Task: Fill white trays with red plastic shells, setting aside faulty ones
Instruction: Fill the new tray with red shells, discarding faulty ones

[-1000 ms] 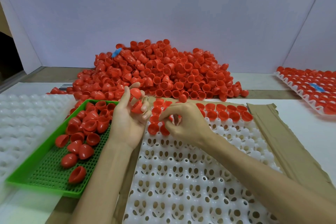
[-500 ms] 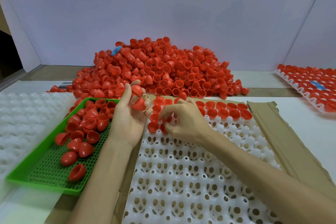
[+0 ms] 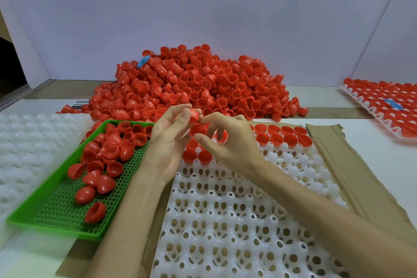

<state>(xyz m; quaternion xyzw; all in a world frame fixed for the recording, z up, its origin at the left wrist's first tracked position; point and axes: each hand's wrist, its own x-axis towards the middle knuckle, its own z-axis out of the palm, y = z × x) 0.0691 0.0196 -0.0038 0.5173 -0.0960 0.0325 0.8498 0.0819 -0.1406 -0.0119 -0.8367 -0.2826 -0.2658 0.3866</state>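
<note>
Now, right hand point(image 3: 228, 144) pinches red shell point(image 3: 196, 130) at frame centre; left hand point(image 3: 165, 144) pinches second shell point(image 3: 193, 116) just above. I fear slip: loose shell bounces off white tray point(image 3: 225, 221) into green tray point(image 3: 61, 212), lower left, mixing sorts.

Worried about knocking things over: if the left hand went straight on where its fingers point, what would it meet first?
Probably the pile of red shells, just beyond the left hand, whose fingers point away toward it; depth is unclear.
</note>
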